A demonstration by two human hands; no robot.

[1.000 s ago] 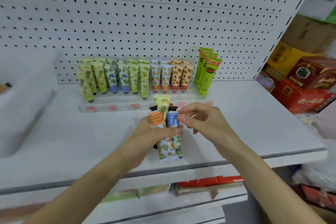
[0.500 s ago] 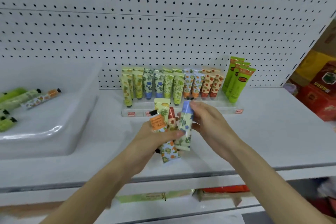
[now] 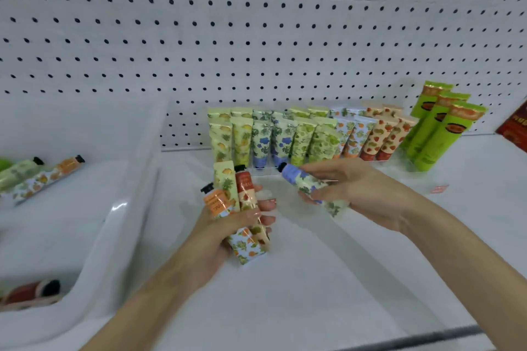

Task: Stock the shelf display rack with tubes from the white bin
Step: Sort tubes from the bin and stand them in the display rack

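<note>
Tubes are in both hands, above the shelf in front of the rack. The right hand grasps one blue tube between thumb and curled fingers. It lies nearly level, dark cap pointing left, just before the rack's middle rows. The left hand is clenched round a bunch of three tubes, an orange-capped, a yellow and a red one. They fan upward, and their lower ends stick out under the fist. The hands are near each other but apart.

Behind them the rack holds stocked tubes in leaning rows that run, left to right, yellow, blue, green, orange and red. Three tall green tubes stand at its right end. The rack's clear front lip is blurred, with a red label on it at the right. Pegboard rises close behind the rack. A red box shows at the right edge of the view.

White shelf surface shows below and to the right of the hands, as far as the dark front edge. On the left the bin sits on the shelf. Its tall right wall stands just beside the left forearm and near the rack's left end.

Inside the bin, a pale green tube and an orange-capped tube lie side by side at the far side. A red tube with a black cap lies in the near corner.
</note>
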